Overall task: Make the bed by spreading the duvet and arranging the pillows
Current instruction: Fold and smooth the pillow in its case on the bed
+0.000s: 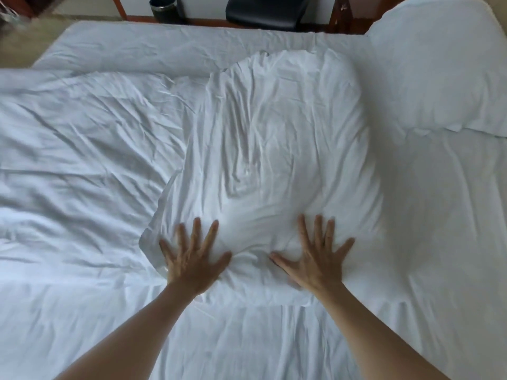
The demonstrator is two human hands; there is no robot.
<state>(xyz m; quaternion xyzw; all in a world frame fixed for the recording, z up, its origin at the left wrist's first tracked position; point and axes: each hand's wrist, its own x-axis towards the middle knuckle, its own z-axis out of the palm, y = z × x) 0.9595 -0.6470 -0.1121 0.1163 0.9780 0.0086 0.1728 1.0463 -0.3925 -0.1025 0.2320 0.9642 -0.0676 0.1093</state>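
A white, wrinkled pillow (277,149) lies in the middle of the bed, its long side running away from me. My left hand (192,256) presses flat on its near left corner with the fingers spread. My right hand (315,256) presses flat on its near right part, fingers spread too. A second white pillow (439,72) lies at the far right. The white duvet (76,165) lies rumpled over the left half of the bed, its edge touching the middle pillow.
The white sheet (439,229) covers the bed on the right and in front of me. Beyond the bed's far edge stand a black chair seat (266,9) and a dark cylindrical bin (163,8) on the floor.
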